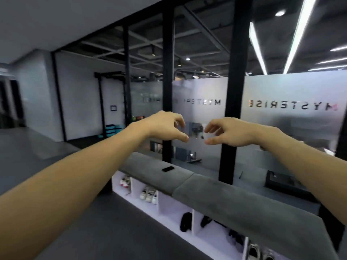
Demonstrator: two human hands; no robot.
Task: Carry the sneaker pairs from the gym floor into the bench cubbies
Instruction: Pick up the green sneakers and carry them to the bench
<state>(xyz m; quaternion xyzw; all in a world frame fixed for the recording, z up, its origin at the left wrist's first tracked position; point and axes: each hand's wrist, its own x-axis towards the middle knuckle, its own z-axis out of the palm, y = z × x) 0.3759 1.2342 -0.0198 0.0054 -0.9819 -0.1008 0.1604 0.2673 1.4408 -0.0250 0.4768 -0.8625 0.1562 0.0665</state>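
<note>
Both my arms stretch forward at chest height above the bench. My left hand (165,126) and my right hand (228,131) hang side by side with loosely curled fingers, and neither holds anything. Below them the grey padded bench (216,196) runs diagonally, with white cubbies (165,203) under its seat. A white and red sneaker pair (125,181) sits in the far left cubby, a white pair (149,194) in the one beside it. Black sneakers (186,221) and another black pair (206,221) fill the middle cubbies, and light sneakers (260,252) show at the lower right.
A black phone (168,168) lies on the bench seat. Behind the bench stand black posts (232,109) and a frosted glass wall (291,113) with mirrored lettering. Dark gym floor (93,222) spreads to the left, with a rack and teal steps (112,129) far back.
</note>
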